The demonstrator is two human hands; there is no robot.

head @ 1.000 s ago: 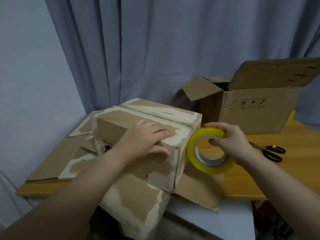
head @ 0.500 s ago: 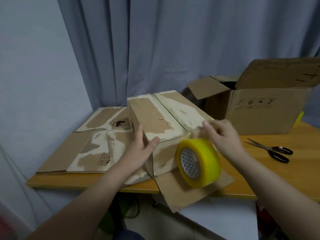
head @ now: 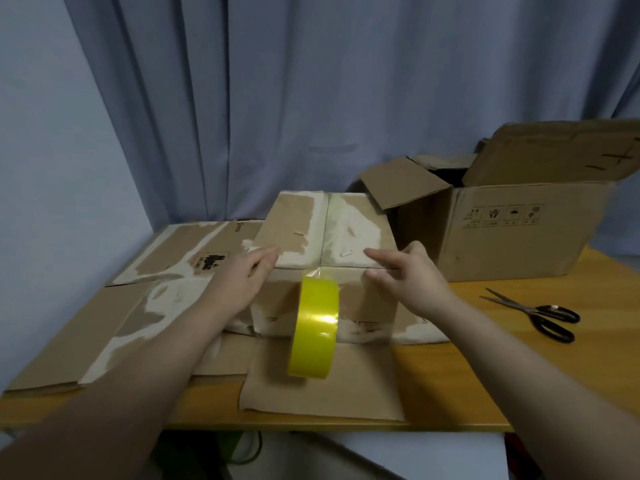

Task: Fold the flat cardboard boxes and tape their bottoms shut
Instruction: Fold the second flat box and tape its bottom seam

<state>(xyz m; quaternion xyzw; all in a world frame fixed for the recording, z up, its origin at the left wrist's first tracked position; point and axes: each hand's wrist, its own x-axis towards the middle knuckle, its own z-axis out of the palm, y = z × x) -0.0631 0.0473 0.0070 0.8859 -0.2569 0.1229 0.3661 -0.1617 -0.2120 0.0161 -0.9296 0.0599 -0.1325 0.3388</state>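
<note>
A worn folded cardboard box (head: 325, 230) stands bottom-up in the middle of the wooden table (head: 519, 375), its two bottom flaps meeting along a centre seam. A yellow tape roll (head: 315, 327) hangs on edge against the box's near face, its clear tape end stuck at the top edge by the seam. My left hand (head: 242, 282) rests with straight fingers against the box's near left corner. My right hand (head: 405, 275) hovers at the near right top edge, fingers extended, touching nothing I can make out. The box's lower flaps splay onto the table.
Flat cardboard boxes (head: 145, 299) lie stacked at the left of the table. An open cardboard box (head: 512, 230) stands at the back right. Black-handled scissors (head: 540, 315) lie to the right. A curtain (head: 311, 81) hangs behind.
The box was turned so its near face squares up to me. My right hand let go of the tape roll, which now hangs from its stuck end. Both hands moved to the top corners.
</note>
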